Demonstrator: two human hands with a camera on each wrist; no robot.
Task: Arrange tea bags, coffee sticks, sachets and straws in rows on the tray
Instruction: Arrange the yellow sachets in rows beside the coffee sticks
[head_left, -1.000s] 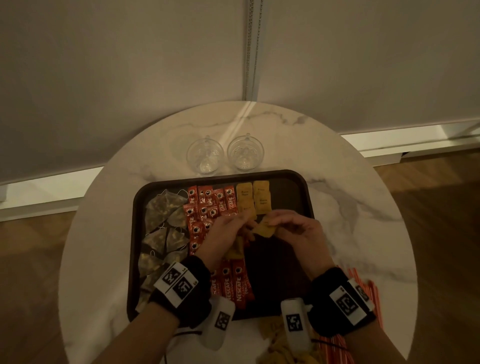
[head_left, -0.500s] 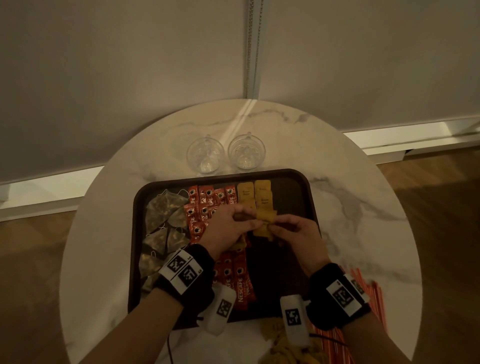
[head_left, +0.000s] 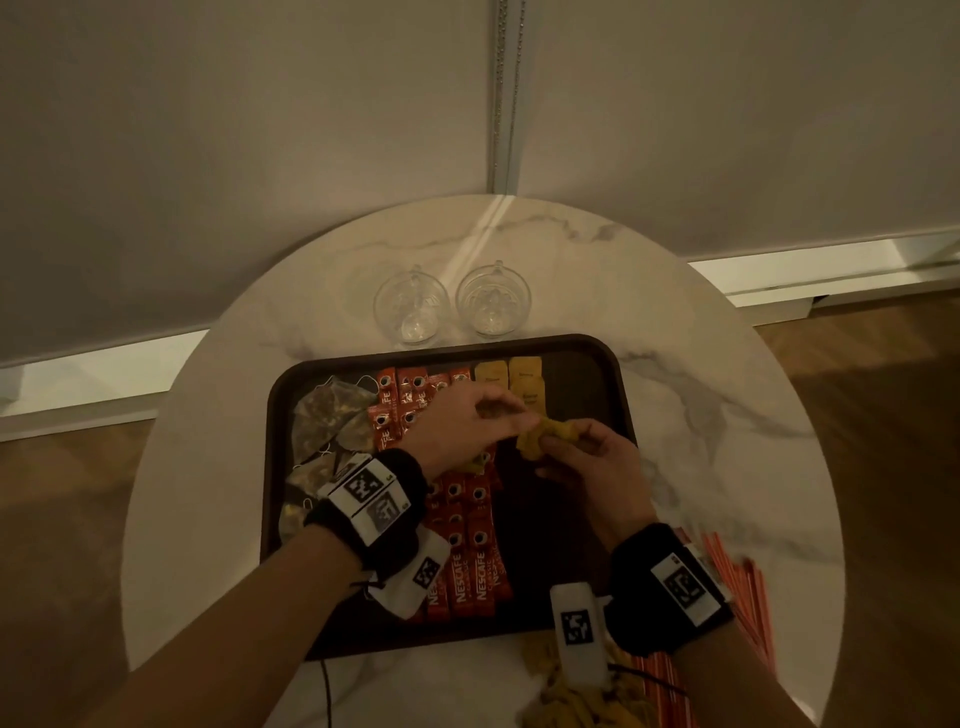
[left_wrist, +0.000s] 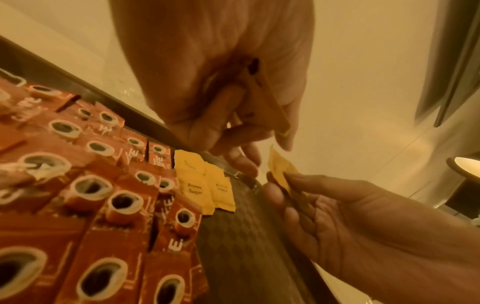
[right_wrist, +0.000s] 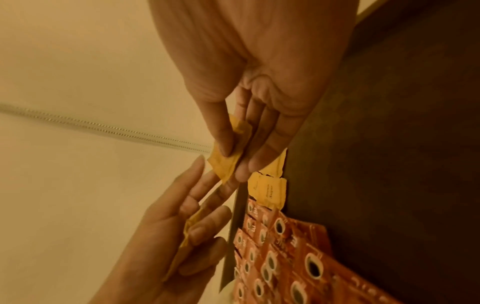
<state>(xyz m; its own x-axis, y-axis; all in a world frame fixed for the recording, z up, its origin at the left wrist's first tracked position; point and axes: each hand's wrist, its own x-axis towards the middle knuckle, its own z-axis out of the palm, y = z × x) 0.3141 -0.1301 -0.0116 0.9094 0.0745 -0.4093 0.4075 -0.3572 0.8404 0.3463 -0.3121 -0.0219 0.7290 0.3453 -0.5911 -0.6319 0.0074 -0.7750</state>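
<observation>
A dark tray (head_left: 613, 384) holds tea bags (head_left: 332, 415) on the left, red coffee sticks (head_left: 467, 561) in the middle and a short row of yellow sugar sachets (head_left: 524, 382) at the far edge. My right hand (head_left: 550, 441) pinches one yellow sachet (right_wrist: 228, 162) between thumb and fingers above the tray. My left hand (head_left: 514, 415) keeps a few more sachets (right_wrist: 189, 230) tucked in its curled fingers, and its fingertips (right_wrist: 200, 164) reach up to the right hand's sachet. The laid sachets (left_wrist: 197, 181) lie just beyond both hands.
Two glass cups (head_left: 413, 306) (head_left: 493, 301) stand behind the tray on the round marble table (head_left: 727, 415). Orange straws (head_left: 737, 587) lie on the table to the right of my right wrist. A loose heap of yellow sachets (head_left: 571, 696) sits at the near edge.
Both hands have moved a little toward the tray's far edge, nearer the laid sachets. The right hand's sachet has turned and sits between both hands' fingertips.
</observation>
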